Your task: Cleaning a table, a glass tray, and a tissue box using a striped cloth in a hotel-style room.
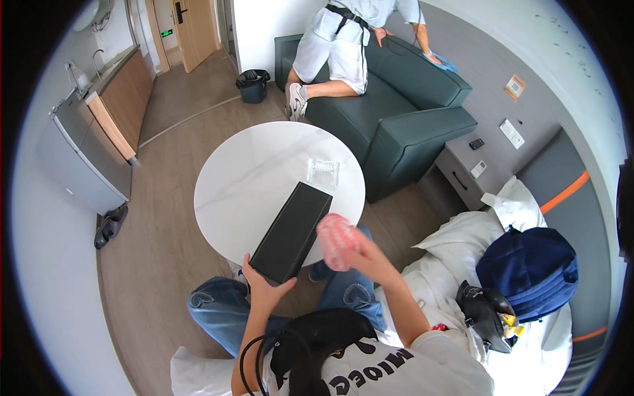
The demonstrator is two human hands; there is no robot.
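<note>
My left hand (267, 287) grips the near end of a long black box (292, 230) with stitched edges, which is held tilted over the near part of a round white marble-patterned table (228, 198). In my right hand (364, 257) is a bunched pink-and-white cloth (338, 241), slightly blurred, close to the box's right side. Whether the cloth touches the box I cannot tell. A clear ashtray-like glass or plastic item (323, 173) lies on the table beyond the box's far end.
Another person (342, 44) kneels on a dark green sofa (421, 133), one hand on a blue cloth (443, 63). A bed with white bedding (446, 237) at right holds a navy backpack (532, 272) and a black bag (483, 314). A black bin (253, 88) stands left of the sofa.
</note>
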